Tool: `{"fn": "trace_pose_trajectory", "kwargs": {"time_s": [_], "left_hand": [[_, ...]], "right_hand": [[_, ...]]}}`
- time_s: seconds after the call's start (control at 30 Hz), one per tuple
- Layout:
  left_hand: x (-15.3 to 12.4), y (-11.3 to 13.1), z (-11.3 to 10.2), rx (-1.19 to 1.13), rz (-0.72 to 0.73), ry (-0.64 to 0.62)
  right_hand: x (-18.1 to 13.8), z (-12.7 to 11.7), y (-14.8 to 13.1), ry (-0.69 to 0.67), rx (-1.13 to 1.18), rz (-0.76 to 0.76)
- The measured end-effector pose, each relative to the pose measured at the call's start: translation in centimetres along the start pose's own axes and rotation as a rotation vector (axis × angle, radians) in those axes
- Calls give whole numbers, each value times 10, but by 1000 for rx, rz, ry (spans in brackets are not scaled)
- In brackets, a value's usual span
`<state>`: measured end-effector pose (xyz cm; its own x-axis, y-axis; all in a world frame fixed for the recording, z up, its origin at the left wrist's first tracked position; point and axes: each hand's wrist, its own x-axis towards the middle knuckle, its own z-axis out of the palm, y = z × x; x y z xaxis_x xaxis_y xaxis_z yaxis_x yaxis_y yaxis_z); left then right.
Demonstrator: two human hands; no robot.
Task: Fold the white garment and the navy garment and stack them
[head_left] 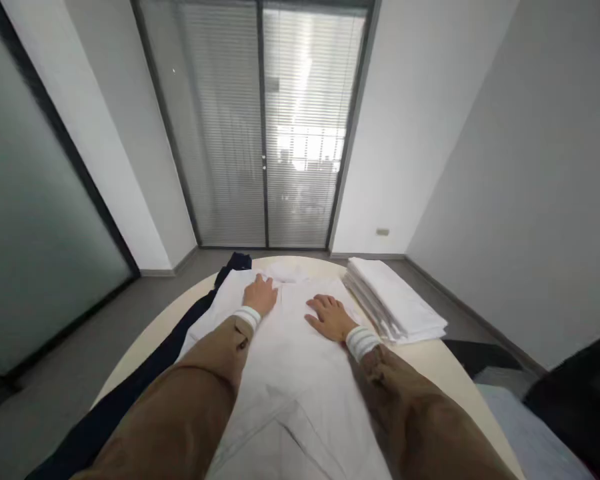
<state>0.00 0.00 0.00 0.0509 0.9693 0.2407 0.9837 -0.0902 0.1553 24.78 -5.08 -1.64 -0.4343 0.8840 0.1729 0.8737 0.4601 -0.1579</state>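
Note:
A white shirt (290, 360) lies spread out over the table, its collar end at the far side and some creases near me. My left hand (261, 295) rests on its upper left part, fingers pointing away from me and apart from one another. On the upper right part, my right hand (331, 318) lies flat with its fingers spread. Neither hand visibly grips the cloth. Just right of my right hand is a stack of folded white cloth (395, 300).
The round pale table (180, 303) carries everything. Dark navy fabric (145, 363) runs along its left edge. At the lower right are a light grey-blue surface (525, 427) and a black object (580, 400). A glazed partition with blinds (230, 133) stands beyond the table.

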Motion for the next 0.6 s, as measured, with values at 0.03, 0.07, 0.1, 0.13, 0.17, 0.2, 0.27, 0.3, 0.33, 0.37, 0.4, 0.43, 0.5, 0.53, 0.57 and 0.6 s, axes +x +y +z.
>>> {"fn": "trace_pose_trajectory", "kwargs": {"time_s": [0.03,0.07,0.1,0.13,0.17,0.2,0.27,0.3,0.33,0.37,0.4,0.43,0.5,0.53,0.57,0.6], "left_hand": [[8,-4,2,-41,8,-5],[15,-8,4,-81,13,-6],[23,-11,6,-119,17,-4],[31,-14,9,-155,17,1],[38,-17,12,-184,15,9],[45,-19,15,-215,10,23],[56,-21,22,-330,-2,70],[61,-21,25,-409,-6,96],[65,-21,29,-486,-9,120],[67,-20,31,-551,-11,143],[68,-20,33,-594,-16,163],[69,-19,35,-612,-21,180],[67,-19,37,-646,-38,218],[65,-20,38,-673,-50,236],[63,-21,39,-705,-65,252],[61,-23,40,-741,-83,265]], "right_hand": [[-1,1,-1,20,9,-1],[-2,1,-2,36,17,0],[-3,2,-2,48,24,1],[-3,3,-2,57,32,3],[-3,4,-2,60,40,5],[-2,5,-1,62,46,8],[-1,6,0,66,56,12],[0,6,1,67,60,14],[0,6,1,68,64,14],[0,6,1,69,68,14],[1,6,1,71,72,13],[1,6,0,72,75,12],[1,6,0,75,80,9],[1,6,-1,75,82,7],[1,6,-1,74,83,6],[0,6,-1,74,84,5]]}}
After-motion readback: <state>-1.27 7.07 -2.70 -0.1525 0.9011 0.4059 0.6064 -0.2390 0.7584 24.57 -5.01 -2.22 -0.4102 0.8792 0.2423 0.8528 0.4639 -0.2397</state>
